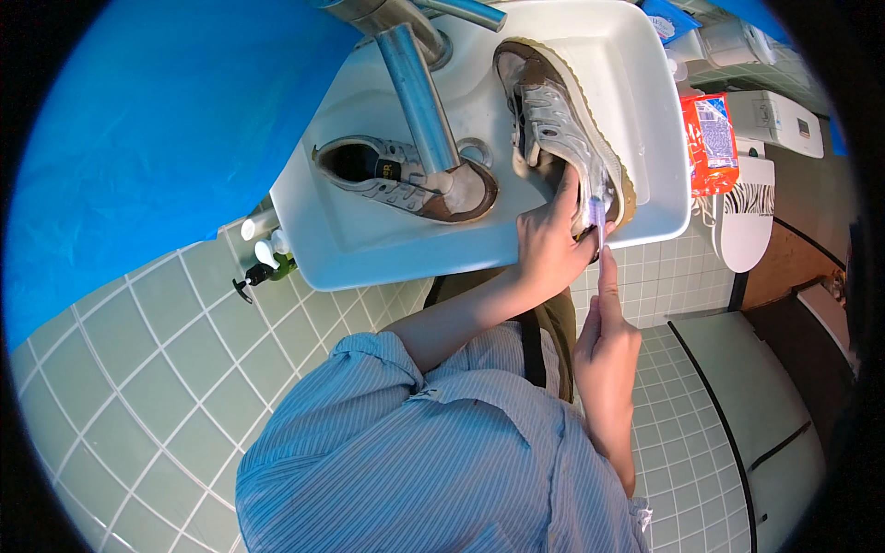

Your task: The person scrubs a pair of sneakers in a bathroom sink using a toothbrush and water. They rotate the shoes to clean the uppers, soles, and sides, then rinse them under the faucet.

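Note:
A white and brown sneaker (574, 131) with a tan sole stands tilted in the right part of a white washbasin (667, 228). My left hand (550, 245) grips its heel end at the basin's near rim. With my right hand (608, 332) I hold a purple toothbrush (600, 221), index finger along the handle. Its bristles touch the shoe's side near the heel, where whitish foam shows. A second sneaker (415, 186) of the same kind lies on the left in the basin, partly under the faucet spout.
A metal faucet (418, 97) reaches over the basin. Blue sheeting (166, 124) hangs at the left, above a pump bottle (266, 269). To the right are a red wipes pack (712, 145) and a white toilet (747, 221). Below the basin shows tiled surface.

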The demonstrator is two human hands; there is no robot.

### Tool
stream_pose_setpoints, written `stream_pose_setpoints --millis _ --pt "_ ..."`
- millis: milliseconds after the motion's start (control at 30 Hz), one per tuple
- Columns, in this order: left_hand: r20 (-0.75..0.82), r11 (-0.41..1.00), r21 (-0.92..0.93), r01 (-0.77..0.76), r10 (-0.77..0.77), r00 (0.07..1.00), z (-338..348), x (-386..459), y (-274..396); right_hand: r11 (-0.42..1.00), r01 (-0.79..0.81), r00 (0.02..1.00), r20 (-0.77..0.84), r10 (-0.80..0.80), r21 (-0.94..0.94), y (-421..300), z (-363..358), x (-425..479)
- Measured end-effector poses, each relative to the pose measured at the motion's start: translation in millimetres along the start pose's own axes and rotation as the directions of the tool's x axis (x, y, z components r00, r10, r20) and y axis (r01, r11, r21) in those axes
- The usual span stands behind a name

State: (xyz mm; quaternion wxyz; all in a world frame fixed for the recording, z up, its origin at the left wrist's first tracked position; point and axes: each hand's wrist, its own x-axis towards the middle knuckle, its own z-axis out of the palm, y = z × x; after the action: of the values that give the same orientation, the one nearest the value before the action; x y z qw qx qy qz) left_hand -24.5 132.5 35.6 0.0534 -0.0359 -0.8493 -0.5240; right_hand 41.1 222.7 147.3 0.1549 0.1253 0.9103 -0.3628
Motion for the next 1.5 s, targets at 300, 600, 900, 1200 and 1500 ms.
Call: stream_pose_setpoints --millis 300,600,900,1200,1500 --pt "-0.046 0.998 -0.047 -0.043 0.041 0.998 4.7 0.3 -3.4 0.985 0.137 0.99 -0.016 -0.139 -0.106 -6.4 0.9 18.1" --pt "-0.029 0.999 0.005 0.047 -0.046 0.998 2.8 1.5 1.9 0.986 0.139 0.986 -0.075 -0.146 -0.09 2.3 10.2 34.4" --pt "0.004 0.998 -0.056 0.012 -0.012 1.0 1.5 0.4 -0.5 0.987 0.079 0.997 0.02 -0.077 -0.143 6.5 -2.4 -10.4" --pt "0.04 0.991 -0.092 0.1 -0.097 0.994 2.8 0.5 -0.5 0.971 0.141 0.989 -0.022 -0.148 -0.193 3.1 -2.5 9.3" --pt "-0.007 0.995 -0.089 0.038 -0.039 0.999 6.0 3.3 0.3 0.981 0.066 0.996 -0.044 -0.075 -0.181 -3.1 -9.1 39.6"
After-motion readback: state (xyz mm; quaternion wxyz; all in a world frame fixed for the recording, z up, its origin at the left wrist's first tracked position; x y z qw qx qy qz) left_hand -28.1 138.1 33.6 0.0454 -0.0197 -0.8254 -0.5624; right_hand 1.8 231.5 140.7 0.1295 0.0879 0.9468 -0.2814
